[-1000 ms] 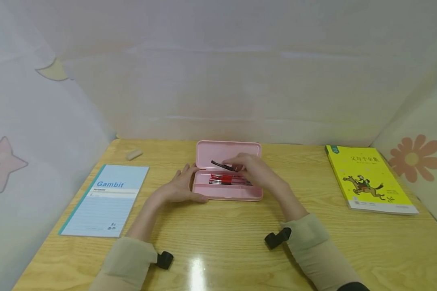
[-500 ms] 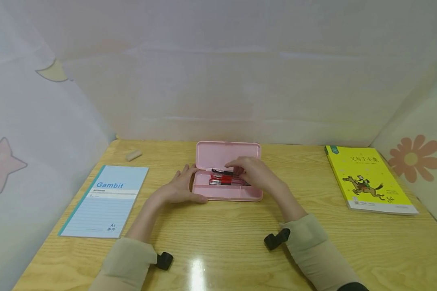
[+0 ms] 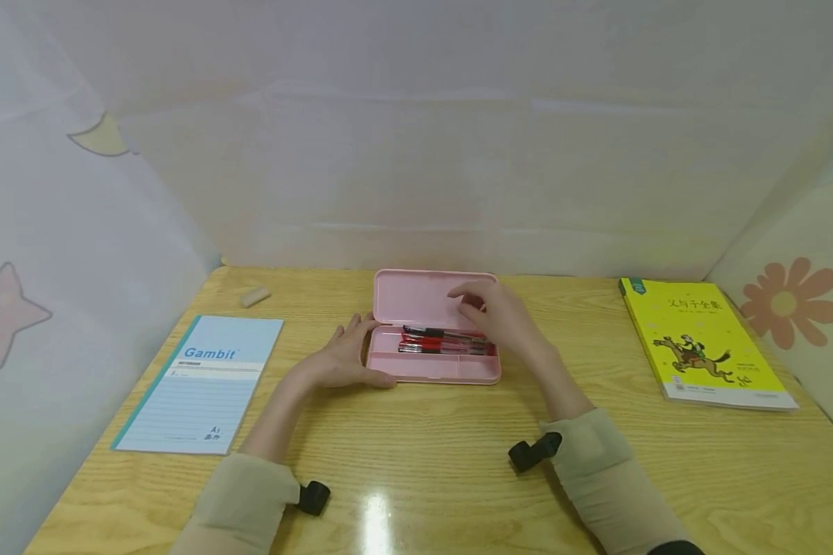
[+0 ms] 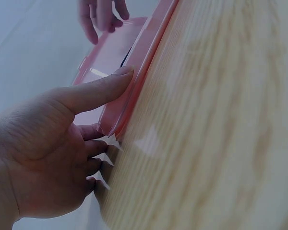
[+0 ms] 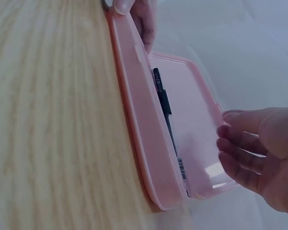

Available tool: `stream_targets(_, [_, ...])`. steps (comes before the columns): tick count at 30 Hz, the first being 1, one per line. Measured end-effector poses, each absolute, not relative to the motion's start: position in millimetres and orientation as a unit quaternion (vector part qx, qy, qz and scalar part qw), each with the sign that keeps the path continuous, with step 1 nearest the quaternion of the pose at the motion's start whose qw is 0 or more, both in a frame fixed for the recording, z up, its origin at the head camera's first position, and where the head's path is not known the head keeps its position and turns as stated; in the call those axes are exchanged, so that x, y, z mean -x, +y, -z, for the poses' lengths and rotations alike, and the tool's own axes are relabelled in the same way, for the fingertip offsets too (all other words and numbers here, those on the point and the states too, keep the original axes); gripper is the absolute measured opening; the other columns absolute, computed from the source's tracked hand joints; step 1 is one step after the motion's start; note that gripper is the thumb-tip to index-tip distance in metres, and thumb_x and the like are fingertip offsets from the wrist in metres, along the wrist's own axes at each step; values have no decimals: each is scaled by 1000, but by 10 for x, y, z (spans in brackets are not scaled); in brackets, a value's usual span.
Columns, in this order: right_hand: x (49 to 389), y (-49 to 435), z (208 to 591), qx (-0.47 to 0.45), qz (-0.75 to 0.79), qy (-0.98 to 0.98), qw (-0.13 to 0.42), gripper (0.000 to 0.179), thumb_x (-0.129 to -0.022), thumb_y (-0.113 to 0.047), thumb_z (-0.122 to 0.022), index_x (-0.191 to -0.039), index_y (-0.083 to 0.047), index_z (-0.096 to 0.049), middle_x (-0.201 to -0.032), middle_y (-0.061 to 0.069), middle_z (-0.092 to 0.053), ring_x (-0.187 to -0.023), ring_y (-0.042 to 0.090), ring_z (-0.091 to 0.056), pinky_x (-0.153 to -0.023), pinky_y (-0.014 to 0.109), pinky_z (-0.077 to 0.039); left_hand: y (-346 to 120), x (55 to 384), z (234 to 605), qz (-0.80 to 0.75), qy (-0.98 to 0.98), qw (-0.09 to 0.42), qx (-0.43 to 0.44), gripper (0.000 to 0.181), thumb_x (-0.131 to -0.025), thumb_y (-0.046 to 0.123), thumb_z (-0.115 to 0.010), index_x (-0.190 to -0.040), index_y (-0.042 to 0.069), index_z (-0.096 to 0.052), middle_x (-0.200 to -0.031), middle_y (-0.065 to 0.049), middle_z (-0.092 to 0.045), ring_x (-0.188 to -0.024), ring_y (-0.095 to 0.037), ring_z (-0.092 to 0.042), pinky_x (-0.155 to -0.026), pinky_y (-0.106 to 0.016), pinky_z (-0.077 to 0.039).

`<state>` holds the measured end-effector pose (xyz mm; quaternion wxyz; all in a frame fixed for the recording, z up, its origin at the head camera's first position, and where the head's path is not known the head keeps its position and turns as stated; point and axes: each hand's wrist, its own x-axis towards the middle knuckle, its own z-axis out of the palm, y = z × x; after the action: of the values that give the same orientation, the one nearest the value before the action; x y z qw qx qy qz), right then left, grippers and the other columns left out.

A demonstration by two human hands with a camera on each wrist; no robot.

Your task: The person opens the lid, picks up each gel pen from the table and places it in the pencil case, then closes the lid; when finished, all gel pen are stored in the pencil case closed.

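Observation:
A pink pencil case [image 3: 416, 368] lies with its lid [image 3: 413, 297] raised at the back. Inside its rear compartment are red and black pens; a black-capped pen [image 3: 423, 332] lies behind the red ones. My left hand [image 3: 342, 361] holds the case's left end, thumb along the front wall and fingers round the far side, as the left wrist view also shows. Above the right part of the case, in front of the lid, my right hand [image 3: 494, 314] has loosely bent fingers and nothing in it. The right wrist view shows the black pen [image 5: 163, 99] in the case.
A blue Gambit notebook [image 3: 204, 381] lies to the left, with a small beige eraser-like block [image 3: 255, 296] behind it. On the right side of the wooden table [image 3: 416, 455] is a yellow book [image 3: 704, 339]. A pale cloth [image 3: 416, 154] hangs behind.
My right hand has lowered the black pen into the case, let go of it, and drawn up and to the right. The left hand has stayed on the case.

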<state>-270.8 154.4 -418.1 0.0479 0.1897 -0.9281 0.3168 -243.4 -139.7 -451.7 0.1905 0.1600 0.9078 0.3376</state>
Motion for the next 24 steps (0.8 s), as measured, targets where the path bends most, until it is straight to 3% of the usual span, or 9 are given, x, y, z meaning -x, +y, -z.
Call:
stream_targets(6, [2796,1708,4124,-90,-445,-880,142,33,-103,-36,-63,-115,-7,-74,-103,9,-73,-93,19,-64,-79,27,-53,-1398,2444,4543,-326,911,196,-156,111,-78,51,-85,-163,14,-23,-174,-19,-3,-159,-51,5,-126,-72,-8])
stream_targets(9, [2881,1814,4076,-46,-510,-847,144,46,-102,-47,-60,-118,-5,-72,-102,8,-68,-94,19,-61,-79,22,-52,-1408,2446,4530,-322,913,194,-156,110,-79,51,-85,-163,14,-23,-174,-19,-3,-159,-50,4,-126,-72,-8])
stream_targets(12, [2979,1912,4021,-18,-554,-828,87,63,-101,-59,-55,-128,-3,-66,-107,9,-64,-101,25,-62,-85,26,-56,-1409,2447,4533,-324,914,189,-158,110,-79,49,-85,-162,13,-23,-174,-20,-4,-159,-51,4,-126,-72,-9])
stream_targets(16, [3107,1989,3969,5,-580,-814,-31,79,-101,-68,-43,-142,-2,-56,-119,16,-61,-113,34,-62,-103,47,-55,-1412,2448,4534,-323,914,186,-158,109,-79,49,-85,-162,13,-23,-174,-21,-4,-159,-50,3,-126,-71,-8])
stream_targets(19, [3181,2016,3956,19,-581,-805,-113,87,-101,-73,-32,-149,-3,-50,-125,19,-59,-111,31,-64,-112,56,-49,-1409,2446,4537,-325,913,187,-160,109,-79,50,-84,-162,13,-23,-174,-21,-4,-159,-50,3,-126,-71,-8])
stream_targets(24, [3285,2017,3990,32,-574,-783,-237,94,-100,-76,-20,-158,-5,-36,-134,23,-56,-99,24,-69,-112,54,-50,-1414,2431,4532,-330,910,185,-167,109,-78,50,-85,-161,13,-25,-174,-21,-3,-160,-48,5,-127,-71,-6])
